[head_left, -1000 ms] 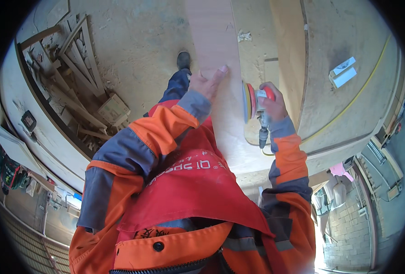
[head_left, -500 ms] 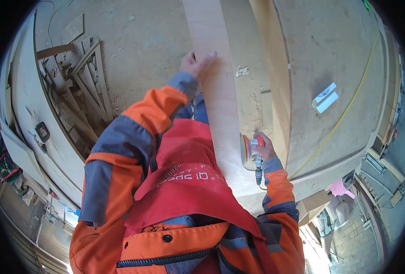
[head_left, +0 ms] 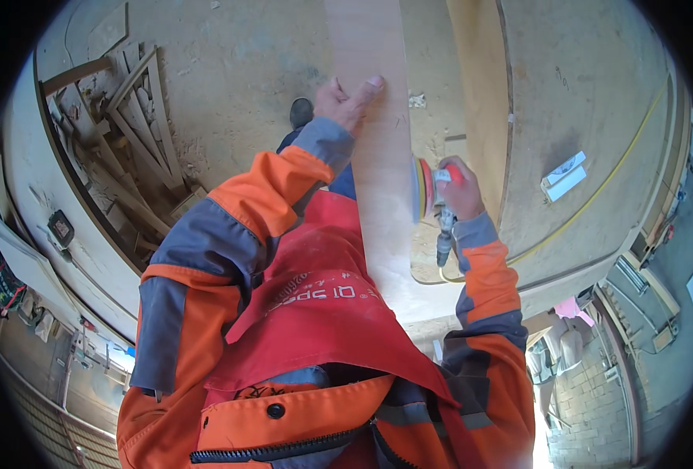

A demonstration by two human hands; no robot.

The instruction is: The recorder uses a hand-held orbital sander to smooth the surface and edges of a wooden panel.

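against plank (head_left: 384, 168), sander (head_left: 429, 189); right hand (head_left: 465, 194) gripping

White box (head_left: 567, 185) on worktable (head_left: 549, 86)

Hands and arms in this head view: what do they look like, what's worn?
Left hand and right hand: no gloves. Left sleeve and right sleeve: long, loose work fabric, orange alternating with grey-blue blocks, ending in grey-blue cuffs. No lettering visible on either sleeve.
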